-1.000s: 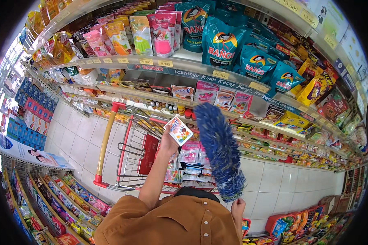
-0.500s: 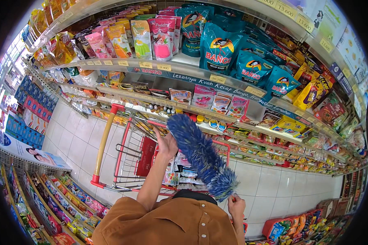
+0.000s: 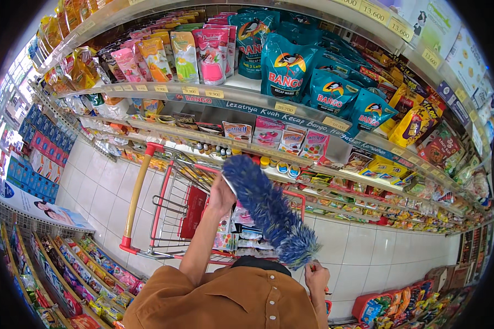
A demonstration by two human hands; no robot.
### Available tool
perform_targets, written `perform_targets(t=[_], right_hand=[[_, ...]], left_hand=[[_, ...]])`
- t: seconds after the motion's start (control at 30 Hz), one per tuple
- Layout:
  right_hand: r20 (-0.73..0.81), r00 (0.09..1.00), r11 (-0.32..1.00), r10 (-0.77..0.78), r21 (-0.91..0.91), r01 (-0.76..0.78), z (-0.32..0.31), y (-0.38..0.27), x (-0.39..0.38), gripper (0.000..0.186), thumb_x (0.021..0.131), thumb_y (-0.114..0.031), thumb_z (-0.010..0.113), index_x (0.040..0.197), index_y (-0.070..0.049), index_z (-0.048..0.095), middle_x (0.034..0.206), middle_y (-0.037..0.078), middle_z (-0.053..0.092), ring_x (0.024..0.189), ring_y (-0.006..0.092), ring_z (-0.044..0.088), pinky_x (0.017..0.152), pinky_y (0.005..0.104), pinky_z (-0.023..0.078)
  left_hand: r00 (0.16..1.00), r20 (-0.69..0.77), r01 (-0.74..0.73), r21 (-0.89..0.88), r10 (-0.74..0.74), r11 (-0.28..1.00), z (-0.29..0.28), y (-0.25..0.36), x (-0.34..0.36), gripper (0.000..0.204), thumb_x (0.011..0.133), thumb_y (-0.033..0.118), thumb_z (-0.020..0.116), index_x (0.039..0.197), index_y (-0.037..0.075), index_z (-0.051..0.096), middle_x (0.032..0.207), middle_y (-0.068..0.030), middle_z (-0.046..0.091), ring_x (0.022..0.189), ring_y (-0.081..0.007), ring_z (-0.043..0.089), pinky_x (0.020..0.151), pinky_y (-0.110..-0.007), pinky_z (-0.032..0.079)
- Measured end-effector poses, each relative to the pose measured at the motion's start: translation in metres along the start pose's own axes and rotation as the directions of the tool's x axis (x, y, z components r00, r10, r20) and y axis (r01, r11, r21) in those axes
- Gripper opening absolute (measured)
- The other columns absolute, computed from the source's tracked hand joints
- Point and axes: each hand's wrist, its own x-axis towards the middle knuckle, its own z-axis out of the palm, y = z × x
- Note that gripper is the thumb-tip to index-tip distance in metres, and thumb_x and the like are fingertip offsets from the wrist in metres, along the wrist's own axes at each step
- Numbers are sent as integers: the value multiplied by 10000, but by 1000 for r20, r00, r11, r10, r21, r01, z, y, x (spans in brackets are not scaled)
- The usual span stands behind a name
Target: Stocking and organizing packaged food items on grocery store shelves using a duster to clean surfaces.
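A long fluffy blue duster (image 3: 266, 205) slants across the middle, from the upper left down to the right. Its near end is by my right hand (image 3: 316, 276), whose closed fingers pinch it there; the handle is mostly hidden. My left hand (image 3: 220, 196) is at the far end of the duster, fingers curled against its left side and partly hidden behind the fibres. A thin white edge shows between that palm and the duster. Beneath is a red-railed wire shopping cart (image 3: 158, 205) with a yellow handle bar, holding several packets (image 3: 252, 241).
Ahead, a curved shelf (image 3: 225, 98) carries teal pouches (image 3: 288, 68), pink and yellow pudding pouches (image 3: 211, 57) and small bottles (image 3: 217, 149). Snack racks (image 3: 71, 268) stand at the lower left, blue boxes (image 3: 44, 131) at the left. A red bin of packets (image 3: 373, 301) sits lower right.
My left hand, spread beside the duster before, has risen slightly and closed in against its far end. The duster has shifted a little left; my right hand keeps its grip.
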Motion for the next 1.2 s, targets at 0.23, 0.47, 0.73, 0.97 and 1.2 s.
perform_targets(t=[0.23, 0.47, 0.73, 0.97, 1.2], right_hand=[[-46, 975, 971, 218, 115, -211, -6, -8, -1, 248, 828, -283, 636, 767, -44, 656, 580, 173, 586, 554, 392, 590, 535, 447, 454], [52, 979, 962, 198, 181, -204, -13, -12, -5, 231, 807, -279, 642, 789, -52, 682, 620, 192, 606, 589, 397, 602, 577, 448, 477], [110, 983, 989, 143, 7, -145, -14, -11, -7, 262, 774, -343, 676, 832, -90, 714, 598, 169, 608, 602, 385, 618, 567, 453, 479], [65, 997, 999, 42, 21, -44, -13, -9, -8, 278, 765, -344, 687, 865, -87, 711, 586, 166, 606, 583, 378, 620, 554, 456, 479], [-35, 998, 995, 48, 91, -45, -16, 1, -5, 205, 762, -248, 661, 728, -47, 637, 554, 163, 576, 534, 373, 588, 518, 440, 457]], left_hand=[[968, -247, -55, 10, 55, 998, -39, -24, 19, 346, 981, 147, 395, 1316, 65, 429, 1205, -114, 556, 1122, -254, 563, 1003, -449, 423], [983, -185, -23, -162, -8, 986, -25, -31, 23, 310, 980, 277, 399, 1149, 77, 564, 1068, -80, 632, 1024, -227, 606, 902, -386, 499], [990, -77, 93, -243, -115, 966, -21, -31, 21, 417, 976, 352, 355, 1189, 67, 574, 1150, -107, 637, 1042, -278, 609, 938, -430, 480], [996, -76, 19, -205, -36, 979, -23, -30, 18, 468, 976, 426, 379, 1209, 66, 568, 1186, -107, 624, 1079, -283, 588, 972, -450, 456], [985, 147, 153, -475, -94, 867, -19, -29, 18, 640, 954, 575, 299, 1264, 69, 539, 1234, -134, 598, 1121, -320, 563, 997, -480, 423]])
